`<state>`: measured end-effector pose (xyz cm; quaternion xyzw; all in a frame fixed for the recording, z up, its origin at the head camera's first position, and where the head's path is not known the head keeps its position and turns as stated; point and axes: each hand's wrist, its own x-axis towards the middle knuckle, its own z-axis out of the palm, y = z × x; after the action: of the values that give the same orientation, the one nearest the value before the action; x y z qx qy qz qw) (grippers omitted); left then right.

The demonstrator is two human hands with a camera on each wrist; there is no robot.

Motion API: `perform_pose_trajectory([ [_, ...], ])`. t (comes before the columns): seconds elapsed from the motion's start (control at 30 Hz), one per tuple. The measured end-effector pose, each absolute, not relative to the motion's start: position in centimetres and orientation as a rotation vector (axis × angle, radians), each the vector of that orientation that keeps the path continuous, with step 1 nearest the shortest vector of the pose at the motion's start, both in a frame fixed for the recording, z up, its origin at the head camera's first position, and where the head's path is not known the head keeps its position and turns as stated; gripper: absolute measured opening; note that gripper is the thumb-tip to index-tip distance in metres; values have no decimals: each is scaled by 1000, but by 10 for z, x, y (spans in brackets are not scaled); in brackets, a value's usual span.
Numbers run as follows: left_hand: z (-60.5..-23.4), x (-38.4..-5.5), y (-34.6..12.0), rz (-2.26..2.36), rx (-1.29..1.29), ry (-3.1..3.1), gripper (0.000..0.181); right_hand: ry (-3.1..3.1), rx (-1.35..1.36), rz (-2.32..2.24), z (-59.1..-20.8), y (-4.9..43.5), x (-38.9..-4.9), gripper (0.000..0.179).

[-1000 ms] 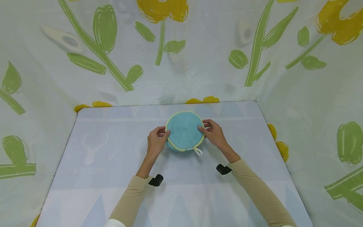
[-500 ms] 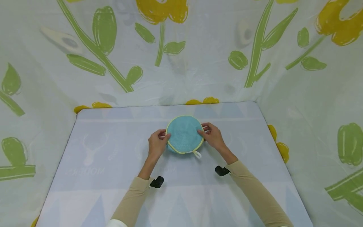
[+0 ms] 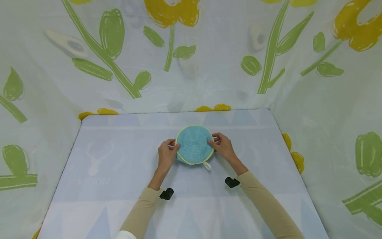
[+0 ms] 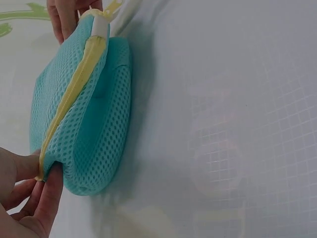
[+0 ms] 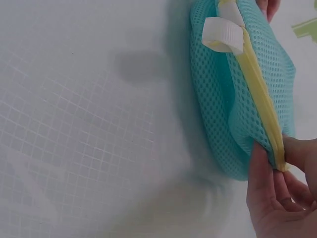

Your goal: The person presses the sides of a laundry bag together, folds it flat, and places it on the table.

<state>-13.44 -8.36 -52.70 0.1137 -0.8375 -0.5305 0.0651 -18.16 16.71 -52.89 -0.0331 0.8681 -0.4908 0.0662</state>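
A round turquoise mesh laundry bag (image 3: 194, 146) with yellow edging is held between both hands, toward the far middle of the table. My left hand (image 3: 167, 153) pinches its left edge, thumb on top and fingers beneath. On the opposite edge my right hand (image 3: 224, 146) does the same. In the left wrist view the mesh body (image 4: 106, 148) bulges below the yellow trim (image 4: 74, 94) and looks hollow. A white fabric loop (image 5: 223, 35) sticks out from the trim on the side facing me.
Under the bag spreads a table with a pale blue and white patterned cover (image 3: 119, 186). Curtains printed with green stems and yellow flowers (image 3: 171, 11) hang behind and at both sides. A small black camera (image 3: 166, 194) is strapped at each wrist.
Both hands have drawn the laundry bag slightly toward me and come a little closer together. Their pinch on its edges stays the same.
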Motion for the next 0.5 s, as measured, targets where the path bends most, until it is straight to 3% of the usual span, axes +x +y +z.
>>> perform_pose_trajectory([
  [0.5, -539, -132, -83, -1534, 302, -2546, 27, 2657, -104, -1440, -540, 163, -181, 34],
])
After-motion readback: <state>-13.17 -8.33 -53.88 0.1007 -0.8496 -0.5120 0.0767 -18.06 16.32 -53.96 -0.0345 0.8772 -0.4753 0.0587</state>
